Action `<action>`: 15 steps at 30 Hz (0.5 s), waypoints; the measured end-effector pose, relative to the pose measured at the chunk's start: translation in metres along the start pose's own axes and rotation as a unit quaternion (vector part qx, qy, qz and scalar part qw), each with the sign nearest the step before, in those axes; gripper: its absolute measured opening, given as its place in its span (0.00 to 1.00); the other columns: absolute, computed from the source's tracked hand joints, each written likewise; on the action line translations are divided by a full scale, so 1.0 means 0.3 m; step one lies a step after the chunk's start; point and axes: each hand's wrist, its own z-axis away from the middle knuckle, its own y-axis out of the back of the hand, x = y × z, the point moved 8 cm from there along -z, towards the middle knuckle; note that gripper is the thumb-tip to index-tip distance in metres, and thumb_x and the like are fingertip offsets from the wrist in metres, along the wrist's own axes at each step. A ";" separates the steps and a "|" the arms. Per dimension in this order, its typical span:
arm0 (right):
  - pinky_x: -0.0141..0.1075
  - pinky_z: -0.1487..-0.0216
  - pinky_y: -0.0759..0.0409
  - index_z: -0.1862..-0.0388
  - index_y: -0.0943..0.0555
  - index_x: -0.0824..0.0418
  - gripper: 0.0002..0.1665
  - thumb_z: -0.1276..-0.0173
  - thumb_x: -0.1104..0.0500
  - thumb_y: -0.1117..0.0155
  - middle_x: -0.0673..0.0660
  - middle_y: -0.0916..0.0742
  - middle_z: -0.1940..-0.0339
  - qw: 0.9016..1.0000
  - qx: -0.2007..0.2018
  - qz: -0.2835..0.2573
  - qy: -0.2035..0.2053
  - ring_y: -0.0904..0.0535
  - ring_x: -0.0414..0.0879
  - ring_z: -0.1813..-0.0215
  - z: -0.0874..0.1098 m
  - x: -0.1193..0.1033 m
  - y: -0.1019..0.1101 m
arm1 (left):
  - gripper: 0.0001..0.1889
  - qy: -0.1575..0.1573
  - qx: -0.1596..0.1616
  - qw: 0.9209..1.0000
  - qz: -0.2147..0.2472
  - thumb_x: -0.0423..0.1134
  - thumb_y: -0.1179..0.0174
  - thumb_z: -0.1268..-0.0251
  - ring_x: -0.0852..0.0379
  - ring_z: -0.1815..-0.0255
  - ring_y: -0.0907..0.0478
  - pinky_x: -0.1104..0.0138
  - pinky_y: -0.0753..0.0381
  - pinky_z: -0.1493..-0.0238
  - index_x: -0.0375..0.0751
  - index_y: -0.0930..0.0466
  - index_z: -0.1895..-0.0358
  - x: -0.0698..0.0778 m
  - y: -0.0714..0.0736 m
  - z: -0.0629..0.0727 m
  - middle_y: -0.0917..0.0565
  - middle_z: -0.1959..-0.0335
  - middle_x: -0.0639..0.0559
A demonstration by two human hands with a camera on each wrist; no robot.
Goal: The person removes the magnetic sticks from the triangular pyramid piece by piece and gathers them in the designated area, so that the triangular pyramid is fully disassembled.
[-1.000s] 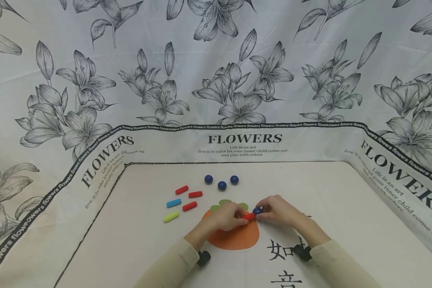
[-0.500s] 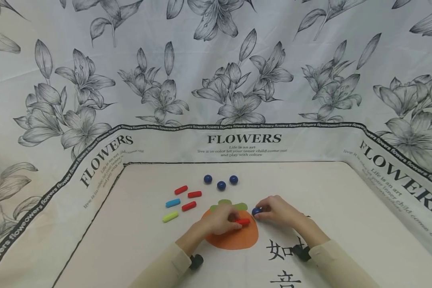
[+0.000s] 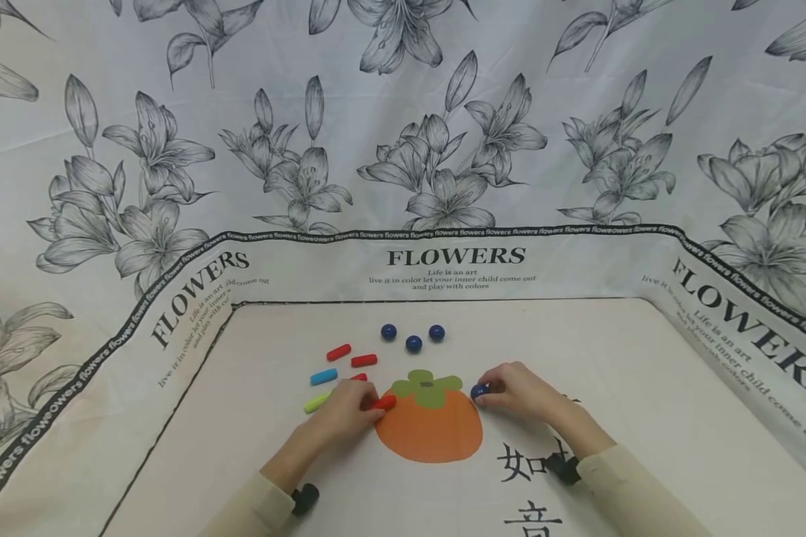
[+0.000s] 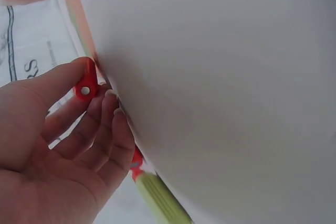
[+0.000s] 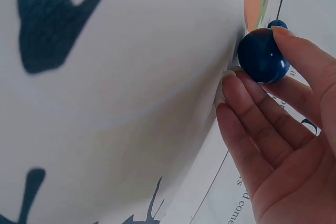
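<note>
My left hand pinches a short red magnetic rod between thumb and fingers, over the left edge of the orange persimmon print. In the left wrist view a silver dot shows in the rod's end. My right hand pinches a glossy dark blue ball, just right of the persimmon's green leaves. The rod and ball are well apart. Close behind the left hand lie a yellow-green rod and another red rod, both partly hidden by it.
A blue rod and two red rods lie left of centre on the pale cloth. Behind the persimmon sit three dark blue balls. Black characters are printed at front right. A flower-patterned curtain encloses the back and sides.
The left hand has moved left with the red rod, away from the blue ball that the rod's end was at earlier. The right hand stays nearly in place with the ball.
</note>
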 end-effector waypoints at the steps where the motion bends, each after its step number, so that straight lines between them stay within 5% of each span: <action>1: 0.35 0.61 0.21 0.55 0.11 0.61 0.12 0.34 0.56 0.25 0.48 0.13 0.65 1.000 0.000 0.000 -0.004 0.22 0.42 0.65 -0.001 0.000 -0.001 | 0.08 0.003 0.005 1.000 -0.005 0.42 0.28 0.35 0.56 0.63 0.26 0.66 0.21 0.62 0.45 0.16 0.59 -0.013 0.008 0.004 0.22 0.70 0.55; 7: 0.37 0.58 0.20 0.57 0.13 0.59 0.11 0.35 0.55 0.25 0.46 0.14 0.66 0.999 -0.005 0.004 -0.039 0.22 0.42 0.64 -0.009 0.002 -0.001 | 0.10 0.014 0.016 1.000 -0.013 0.40 0.26 0.38 0.56 0.65 0.25 0.67 0.20 0.63 0.45 0.17 0.60 -0.051 0.029 0.018 0.23 0.71 0.55; 15: 0.37 0.60 0.21 0.57 0.14 0.60 0.12 0.33 0.54 0.26 0.48 0.15 0.68 0.999 -0.009 0.001 -0.031 0.23 0.43 0.65 -0.050 0.023 0.013 | 0.12 0.016 0.004 1.000 -0.017 0.40 0.26 0.40 0.57 0.66 0.25 0.69 0.20 0.66 0.44 0.19 0.59 -0.052 0.019 0.017 0.23 0.72 0.54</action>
